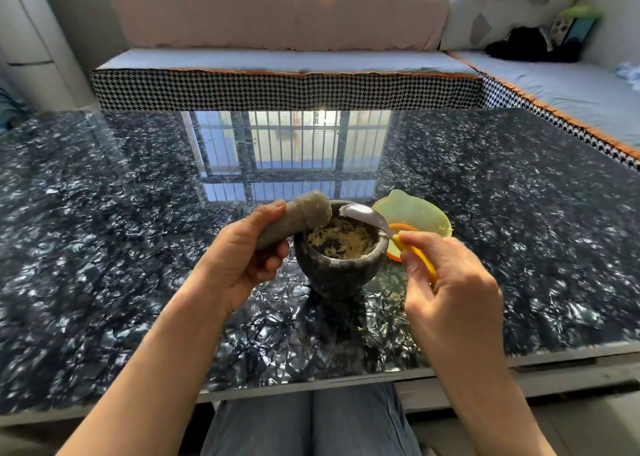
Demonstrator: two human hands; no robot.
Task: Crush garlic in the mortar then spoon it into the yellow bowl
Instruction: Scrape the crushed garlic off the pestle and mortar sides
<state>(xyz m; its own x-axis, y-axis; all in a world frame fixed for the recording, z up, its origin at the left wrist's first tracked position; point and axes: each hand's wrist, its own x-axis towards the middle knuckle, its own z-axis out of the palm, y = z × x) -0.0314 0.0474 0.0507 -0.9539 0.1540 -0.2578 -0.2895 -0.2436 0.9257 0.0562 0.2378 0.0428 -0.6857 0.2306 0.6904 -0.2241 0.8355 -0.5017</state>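
- Garlic (341, 242), crushed to a pale yellowish mash, lies in the hollow of the mortar (341, 265), spread over the bottom and up the inner wall.
- That mortar is a dark grey stone cup, upright on the glossy black marbled table (104, 247), near the table's front edge and between the two hands.
- Left hand (242, 265) has its fingers curled shut around the shaft of the stone pestle (298, 216); the pestle is tilted, its thick rounded end raised over the left part of the mortar's rim, with a thin film of garlic on the face (whether it touches the rim I cannot tell).
- Right hand (450, 293) pinches the yellow handle of a spoon (363, 215) between thumb and forefinger, the other fingers folded loosely beneath.
- Spoon's metal bowl is held over the far right part of the mortar's rim, and looks empty, though glare makes that hard to judge.
- Yellow bowl (420, 218) stands on the table just behind and to the right of the mortar, partly hidden by it and by the right hand; it has an orange base, and a few specks of garlic cling to its inner wall.
- Both forearms are bare, and a lap in blue jeans (311, 424) shows below the table's front edge.
- Behind the table runs a low bench (284, 88) with a houndstooth front and pale cushions (a window's reflection lies across the tabletop).
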